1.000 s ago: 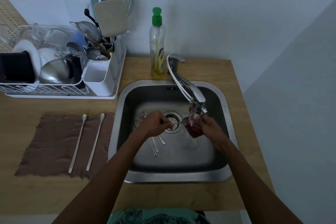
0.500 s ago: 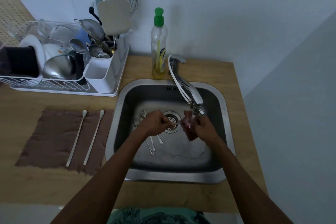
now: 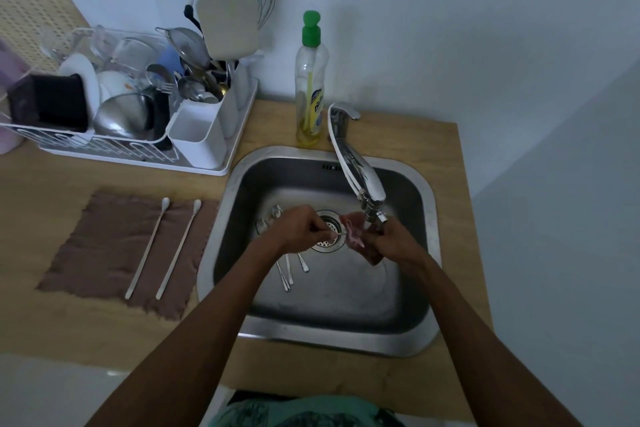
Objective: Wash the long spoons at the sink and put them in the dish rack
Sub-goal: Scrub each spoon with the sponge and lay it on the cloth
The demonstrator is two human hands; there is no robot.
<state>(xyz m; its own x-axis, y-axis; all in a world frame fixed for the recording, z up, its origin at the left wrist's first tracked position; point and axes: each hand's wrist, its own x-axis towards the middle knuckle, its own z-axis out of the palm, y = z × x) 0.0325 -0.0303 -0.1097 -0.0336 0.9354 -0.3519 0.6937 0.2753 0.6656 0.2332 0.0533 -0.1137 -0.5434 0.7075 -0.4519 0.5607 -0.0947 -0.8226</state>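
Over the drain of the steel sink (image 3: 427, 274), my left hand (image 3: 301, 229) grips the handle of a long spoon (image 3: 337, 234). Its bowl end is buried in a reddish sponge (image 3: 356, 236) that my right hand (image 3: 394, 243) holds just below the tap spout. Three more long spoons (image 3: 287, 272) lie on the sink floor under my left wrist. Two pale long spoons (image 3: 147, 248) (image 3: 178, 250) rest side by side on a brown cloth (image 3: 104, 253) left of the sink. The white dish rack (image 3: 131, 149) stands at the back left.
The rack is crowded with bowls, plates, a strainer and a white cutlery holder (image 3: 199, 135) full of utensils. A green-capped dish soap bottle (image 3: 310, 87) stands behind the sink beside the chrome tap (image 3: 356, 166). The wooden counter (image 3: 457, 184) ends close to the right of the sink.
Both hands have stayed over the drain, with the sponge shifting slightly along the spoon. The view has tilted a little; nothing else has moved.
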